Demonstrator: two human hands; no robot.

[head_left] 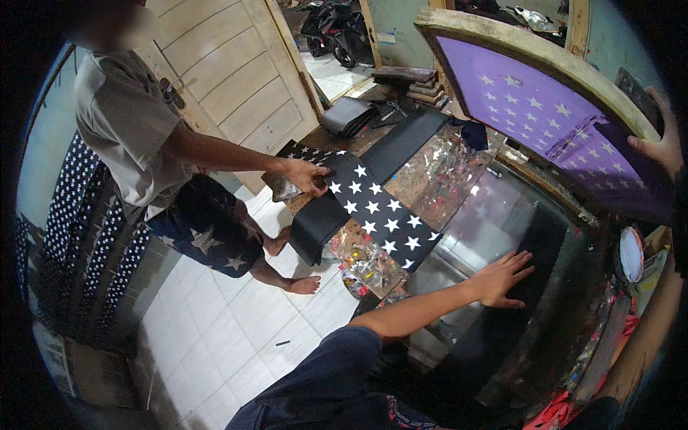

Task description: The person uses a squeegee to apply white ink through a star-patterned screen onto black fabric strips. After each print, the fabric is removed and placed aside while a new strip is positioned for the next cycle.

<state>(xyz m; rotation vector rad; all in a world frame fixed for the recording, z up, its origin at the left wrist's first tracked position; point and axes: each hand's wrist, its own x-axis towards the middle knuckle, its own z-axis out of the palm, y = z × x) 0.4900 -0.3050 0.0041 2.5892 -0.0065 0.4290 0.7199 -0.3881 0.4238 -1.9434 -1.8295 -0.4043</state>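
My left hand (505, 279) lies palm down with fingers spread over a dark, glossy flat surface (469, 247) on the worktable, holding nothing. At the far right, my right hand (658, 140) grips the edge of a raised screen-printing frame (534, 61), which stands tilted up. Its purple mesh (516, 118) carries rows of pale stars. Left of my left hand, a black sheet with white stars (380, 204) spans the table, and a co-worker's hand (307, 175) touches its far left part.
The co-worker (129, 115) stands at the left beside a wooden door (229, 64). Black sheets (347, 115) are stacked at the table's far end. Star-printed strips (72, 215) hang along the left wall. A round white-topped container (631, 254) sits at the right. Paint spatters cover the table (437, 175).
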